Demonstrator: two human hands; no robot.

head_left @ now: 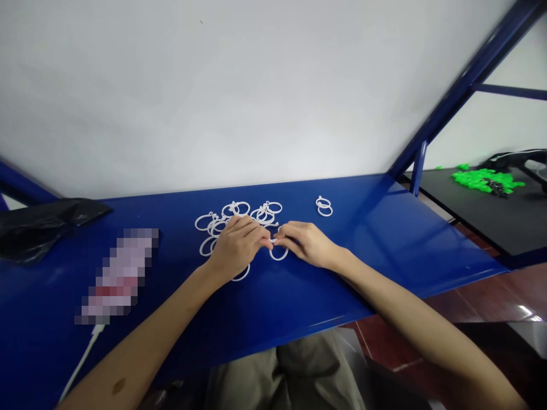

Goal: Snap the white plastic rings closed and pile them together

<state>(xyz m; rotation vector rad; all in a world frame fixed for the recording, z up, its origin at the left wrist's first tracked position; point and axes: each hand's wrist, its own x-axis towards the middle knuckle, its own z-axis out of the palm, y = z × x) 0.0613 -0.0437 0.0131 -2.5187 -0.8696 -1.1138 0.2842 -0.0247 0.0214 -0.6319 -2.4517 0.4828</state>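
Observation:
Both of my hands rest on a blue table [384,250] and meet at the middle. My left hand [237,246] and my right hand [305,244] pinch the same white plastic ring [278,253] between their fingertips. A loose heap of several white rings [239,215] lies just behind my hands. Another white ring [242,274] shows under my left wrist. A small pair of joined rings [323,206] sits apart, to the right of the heap.
A blurred-out flat object [117,276] with a white cable [81,361] lies at the left. A black plastic bag [43,225] sits at the far left edge. To the right, a black table [482,216] carries green pieces [485,179]. A white wall stands behind.

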